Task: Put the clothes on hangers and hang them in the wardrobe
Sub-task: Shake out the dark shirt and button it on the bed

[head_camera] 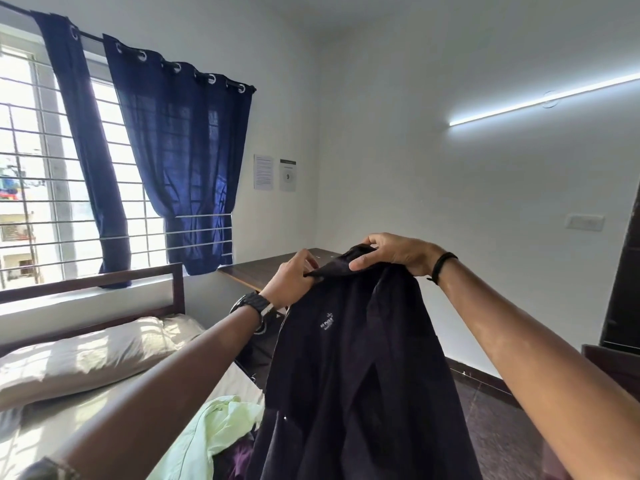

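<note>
dark shirt held up by its top edge, no hanger in sight yet

the step in hand looks like the sorting-out of one garment before it goes on a hanger. a dark shirt (349,368) hangs in the air in front of the person, lifted clear above the bed (52,420), its lower part dropping out of the bottom of the view. the left hand (289,282) pinches a fold at the top edge between thumb and curled fingers; the right hand (394,252) grips the bunched top of the cloth just beside it, fingers curled over and thumb underneath. no hanger shows anywhere, and whether one is hidden inside the fabric cannot be told

more clothes wait on the bed: a pale green garment (211,434) and something purple (242,459) beneath it, both partly covered by the hanging shirt. the wardrobe itself is not clearly in view; a dark panel (623,289) at the right edge may belong to it

the next move probably calls for finding the collar and shoulders, spreading them apart, then freeing one hand to fetch a hanger

writing: small white print on the shirt's chest (326,323), too small to read. two paper notices (275,173) on the wall; only a large "9" on the right sheet can be made out
</note>
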Available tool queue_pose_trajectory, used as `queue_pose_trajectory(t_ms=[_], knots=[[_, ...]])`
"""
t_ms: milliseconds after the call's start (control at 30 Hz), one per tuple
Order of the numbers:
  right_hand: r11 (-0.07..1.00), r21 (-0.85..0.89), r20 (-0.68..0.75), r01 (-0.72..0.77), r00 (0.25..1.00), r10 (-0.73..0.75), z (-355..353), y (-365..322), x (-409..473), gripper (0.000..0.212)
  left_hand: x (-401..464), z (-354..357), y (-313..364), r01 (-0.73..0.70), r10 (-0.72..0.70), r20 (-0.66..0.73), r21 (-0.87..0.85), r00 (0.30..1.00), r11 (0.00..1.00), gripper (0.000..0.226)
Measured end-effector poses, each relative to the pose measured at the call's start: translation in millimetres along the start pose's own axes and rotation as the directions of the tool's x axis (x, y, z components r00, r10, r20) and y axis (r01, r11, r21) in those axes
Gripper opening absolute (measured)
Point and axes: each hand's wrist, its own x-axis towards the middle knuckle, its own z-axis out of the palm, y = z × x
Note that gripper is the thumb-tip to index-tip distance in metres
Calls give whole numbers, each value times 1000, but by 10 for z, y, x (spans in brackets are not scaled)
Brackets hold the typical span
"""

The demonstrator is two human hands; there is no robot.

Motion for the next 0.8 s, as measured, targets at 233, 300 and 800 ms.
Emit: queue_pose_trajectory(t_ms=[233, 300, 800], knots=[[711, -702, 14, -25, 999, 48, -4, 83, -24, 36, 42, -237, 336, 80, 66, 391, -346, 918, 935, 18], [647, -762, 42, 25, 999, 10, 65, 65, -17, 25, 43, -276, 467, 109, 74, 494, -332, 866, 937, 18], [881, -472, -217, -9, 970, -106, 518, -9, 226, 10, 204, -391, 423, -123, 138, 161, -97, 977, 988, 40]])
